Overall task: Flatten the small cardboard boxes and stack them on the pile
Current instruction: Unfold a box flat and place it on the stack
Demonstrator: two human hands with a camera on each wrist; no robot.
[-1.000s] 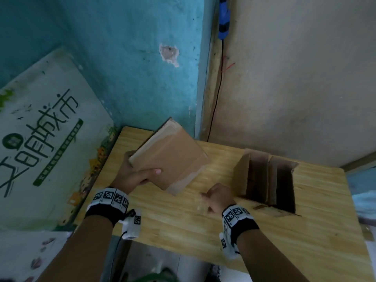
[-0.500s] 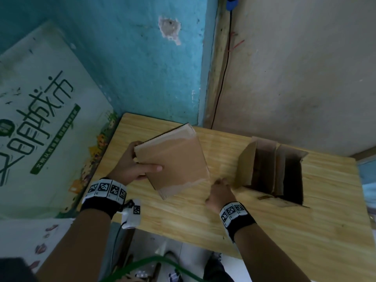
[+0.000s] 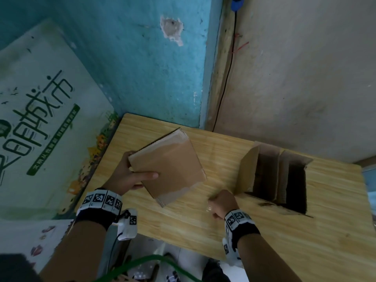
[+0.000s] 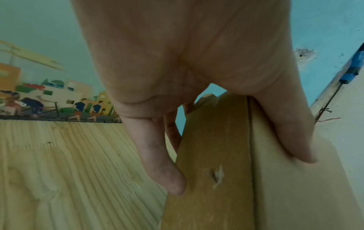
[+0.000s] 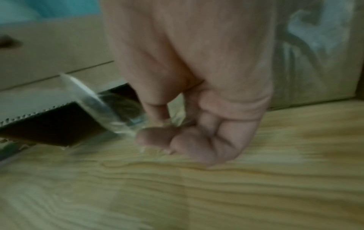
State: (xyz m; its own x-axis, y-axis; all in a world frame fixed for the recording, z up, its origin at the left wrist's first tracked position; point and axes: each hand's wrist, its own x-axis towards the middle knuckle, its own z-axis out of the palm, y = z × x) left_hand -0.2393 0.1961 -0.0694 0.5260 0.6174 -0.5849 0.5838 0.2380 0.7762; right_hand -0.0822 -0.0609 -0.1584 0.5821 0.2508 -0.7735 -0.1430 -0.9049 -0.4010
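A small closed cardboard box [image 3: 168, 167] hangs tilted above the left half of the wooden table [image 3: 284, 251]. My left hand [image 3: 130, 176] grips its near left corner, thumb on top and fingers underneath; the left wrist view shows those fingers [image 4: 163, 163] on the box's underside [image 4: 216, 155]. My right hand [image 3: 221, 204] is low over the table, just right of the box. Its curled fingers [image 5: 157, 138] pinch a strip of clear tape [image 5: 94, 105]. Two open cardboard boxes [image 3: 274, 176] lie on their sides at the right, openings facing me.
The table stands in a corner, with a blue wall [image 3: 142, 68] behind on the left and a beige wall [image 3: 305, 78] on the right. A big printed poster board [image 3: 40, 119] leans at the left. A black cable [image 3: 223, 88] runs down the corner.
My left hand has turned the box flatter and brought it lower and nearer. The right hand has stayed low by the table with the tape, close to the open boxes.
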